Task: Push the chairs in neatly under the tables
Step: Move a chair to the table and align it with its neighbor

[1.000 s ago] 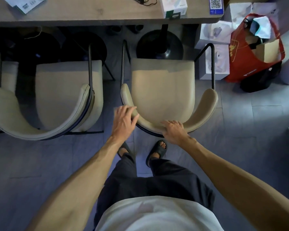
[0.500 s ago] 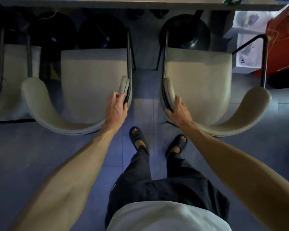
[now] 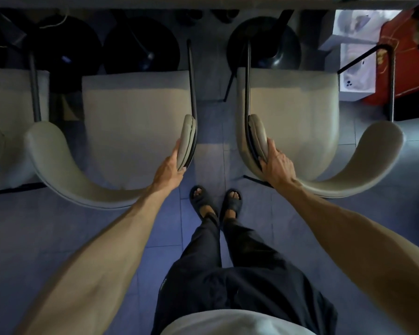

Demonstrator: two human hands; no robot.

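Two beige padded chairs with black metal frames stand side by side, their seats partly under the table edge [image 3: 203, 2] at the top. My left hand [image 3: 171, 169] grips the right end of the left chair's [image 3: 131, 117] curved backrest. My right hand [image 3: 276, 163] grips the left end of the right chair's [image 3: 295, 117] backrest. I stand in the gap between them, feet in dark sandals.
A third beige chair [image 3: 7, 122] shows at the far left. Round black table bases [image 3: 264, 42] sit under the table. White boxes [image 3: 358, 76] and a red bag [image 3: 409, 68] crowd the floor at the right. Blue-grey tiled floor [image 3: 58, 238] lies behind the chairs.
A second ago both hands were on the right chair's backrest. My left hand moved over to the left chair, and my right hand slid to the right chair's left end. My view came closer.
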